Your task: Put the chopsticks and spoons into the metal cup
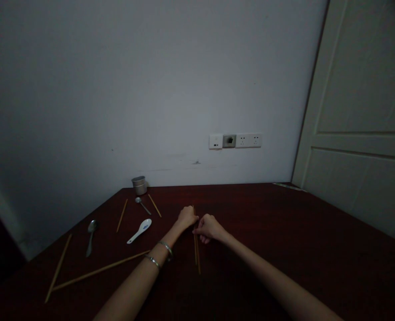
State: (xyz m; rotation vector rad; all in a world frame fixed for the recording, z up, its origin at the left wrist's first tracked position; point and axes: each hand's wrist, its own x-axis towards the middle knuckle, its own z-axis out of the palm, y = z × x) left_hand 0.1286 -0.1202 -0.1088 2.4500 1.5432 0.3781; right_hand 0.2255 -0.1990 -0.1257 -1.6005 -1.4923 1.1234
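A few thin wooden chopsticks form a narrow bundle at the middle of the table, their near ends pointing toward me. My left hand, with two bangles on its wrist, is closed around the far part of the bundle. Just nearer and to the right, my right hand has its thumb and fingertips pinched on the same chopsticks. The fingers hide part of the bundle, so its exact number cannot be told.
Left on the dark red table lie a white spoon, a metal spoon, a smaller metal spoon and several loose chopsticks. A metal cup stands by the wall, which bears sockets. A door is at right.
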